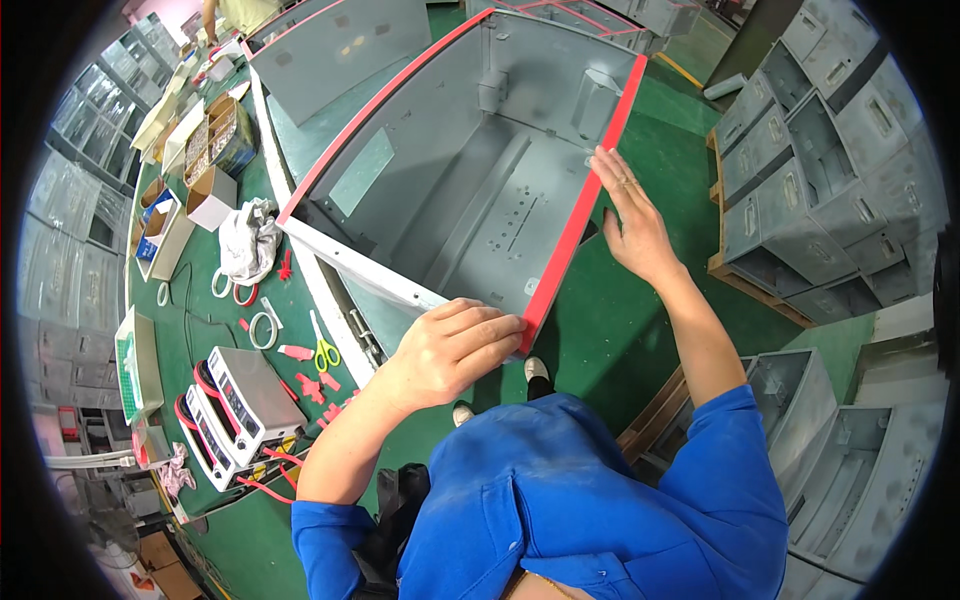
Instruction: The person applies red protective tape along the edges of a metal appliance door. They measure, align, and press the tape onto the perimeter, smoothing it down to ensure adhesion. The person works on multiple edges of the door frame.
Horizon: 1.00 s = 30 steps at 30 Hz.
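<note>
A large grey metal cabinet shell [470, 190] lies in front of me with its open side up. Red tape [575, 225] runs along its right rim, and more covers the far left rim. The near rim is bare white metal. My left hand [455, 345] is curled over the near right corner, its fingertips at the end of the red tape; whether a loose tape end is under them is hidden. My right hand [635, 220] has its fingers stretched out flat, touching the outer side of the taped right rim.
On the green bench at left are scissors [326, 354], a tape roll [263, 330], a white cloth [250, 243], red tape scraps [312, 388] and two power-supply-like boxes [245, 400]. Stacked grey cabinets [800, 190] stand on a pallet at right. Another person [245, 12] is at the far left.
</note>
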Each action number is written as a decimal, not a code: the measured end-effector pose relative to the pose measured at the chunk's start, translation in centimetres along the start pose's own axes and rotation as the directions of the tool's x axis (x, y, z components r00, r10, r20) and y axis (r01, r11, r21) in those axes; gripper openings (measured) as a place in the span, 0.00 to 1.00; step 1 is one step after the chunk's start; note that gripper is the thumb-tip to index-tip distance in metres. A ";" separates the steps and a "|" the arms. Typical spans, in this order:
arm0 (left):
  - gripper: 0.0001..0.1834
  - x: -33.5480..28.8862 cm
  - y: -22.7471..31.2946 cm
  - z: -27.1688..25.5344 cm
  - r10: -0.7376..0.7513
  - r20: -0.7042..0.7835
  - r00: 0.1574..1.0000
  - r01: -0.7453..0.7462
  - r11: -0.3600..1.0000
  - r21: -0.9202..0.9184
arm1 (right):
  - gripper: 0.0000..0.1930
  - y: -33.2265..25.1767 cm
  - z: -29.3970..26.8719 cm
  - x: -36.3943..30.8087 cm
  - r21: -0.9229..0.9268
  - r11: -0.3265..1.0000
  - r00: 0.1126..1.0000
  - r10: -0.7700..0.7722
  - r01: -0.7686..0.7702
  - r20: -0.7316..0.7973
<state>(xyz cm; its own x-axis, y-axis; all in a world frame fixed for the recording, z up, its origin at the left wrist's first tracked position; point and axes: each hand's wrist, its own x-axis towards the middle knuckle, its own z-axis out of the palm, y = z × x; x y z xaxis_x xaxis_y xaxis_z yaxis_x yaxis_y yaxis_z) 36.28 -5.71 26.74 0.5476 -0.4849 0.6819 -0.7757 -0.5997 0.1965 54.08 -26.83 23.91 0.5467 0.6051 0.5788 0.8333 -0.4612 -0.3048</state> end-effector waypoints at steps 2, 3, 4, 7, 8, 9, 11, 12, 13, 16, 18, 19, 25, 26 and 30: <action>0.13 0.0 0.1 0.0 -0.001 0.004 1.000 0.001 1.000 0.001 | 0.33 0.1 0.1 0.0 0.001 1.000 1.000 -0.005 0.005 -0.006; 0.13 0.0 0.1 -0.1 -0.001 0.006 1.000 0.001 1.000 0.001 | 0.33 0.1 0.1 0.0 -0.001 1.000 1.000 -0.005 0.005 -0.005; 0.13 0.1 0.1 -0.1 -0.001 0.006 1.000 0.001 1.000 0.001 | 0.33 0.1 0.1 0.0 -0.003 1.000 1.000 -0.006 0.006 -0.004; 0.13 0.2 0.2 -0.2 0.003 0.007 1.000 -0.003 1.000 0.004 | 0.33 0.0 0.0 0.0 -0.006 1.000 1.000 0.000 0.000 0.003; 0.13 0.2 0.1 -0.2 0.006 0.005 1.000 -0.006 1.000 0.004 | 0.33 -0.1 -0.1 0.0 -0.008 1.000 1.000 0.002 -0.002 0.006; 0.13 0.2 0.2 -0.2 0.007 0.003 1.000 -0.007 1.000 0.006 | 0.34 -0.1 -0.1 0.0 -0.007 1.000 1.000 0.007 -0.007 0.009; 0.13 0.1 0.1 -0.1 0.005 0.000 1.000 -0.005 1.000 0.008 | 0.34 -0.3 -0.1 0.0 -0.005 1.000 1.000 0.016 -0.016 0.017; 0.13 0.1 0.1 0.0 0.006 -0.003 1.000 -0.006 1.000 0.007 | 0.34 -0.2 -0.1 0.0 -0.004 1.000 1.000 0.015 -0.015 0.017; 0.13 0.1 0.1 -0.1 0.005 -0.004 1.000 -0.005 1.000 0.003 | 0.34 -0.1 0.0 -0.1 -0.003 1.000 1.000 0.014 -0.014 0.017; 0.13 0.1 0.1 -0.1 0.004 -0.006 1.000 -0.005 1.000 -0.005 | 0.34 0.2 0.0 -0.1 -0.007 1.000 1.000 0.001 -0.001 0.011; 0.13 0.1 0.1 -0.1 0.007 -0.006 1.000 -0.007 1.000 -0.001 | 0.35 0.1 0.1 -0.1 -0.009 1.000 1.000 -0.005 0.005 0.007; 0.14 0.1 0.2 -0.2 -0.002 0.004 1.000 0.002 1.000 -0.013 | 0.35 0.1 0.1 -0.1 -0.007 1.000 1.000 -0.004 0.004 0.005; 0.14 -0.1 0.2 -0.2 -0.006 0.017 1.000 0.006 0.999 -0.034 | 0.35 -0.2 -0.1 0.0 -0.002 1.000 1.000 0.016 -0.016 0.016; 0.14 -0.1 0.2 -0.2 -0.006 0.017 1.000 0.006 0.999 -0.034 | 0.35 -0.1 0.0 0.0 -0.004 1.000 1.000 0.013 -0.013 0.013; 0.14 0.0 0.2 -0.2 -0.003 0.017 1.000 0.003 0.999 -0.042 | 0.36 0.0 0.0 -0.1 0.002 1.000 1.000 0.006 -0.006 0.016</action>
<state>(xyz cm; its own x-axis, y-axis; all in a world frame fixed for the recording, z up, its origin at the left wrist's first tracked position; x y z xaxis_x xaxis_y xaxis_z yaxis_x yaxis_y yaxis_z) 36.09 -5.69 26.90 0.5550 -0.4940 0.6693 -0.7862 -0.5743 0.2282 54.04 -26.88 23.83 0.5531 0.6123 0.5649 0.8300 -0.4640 -0.3097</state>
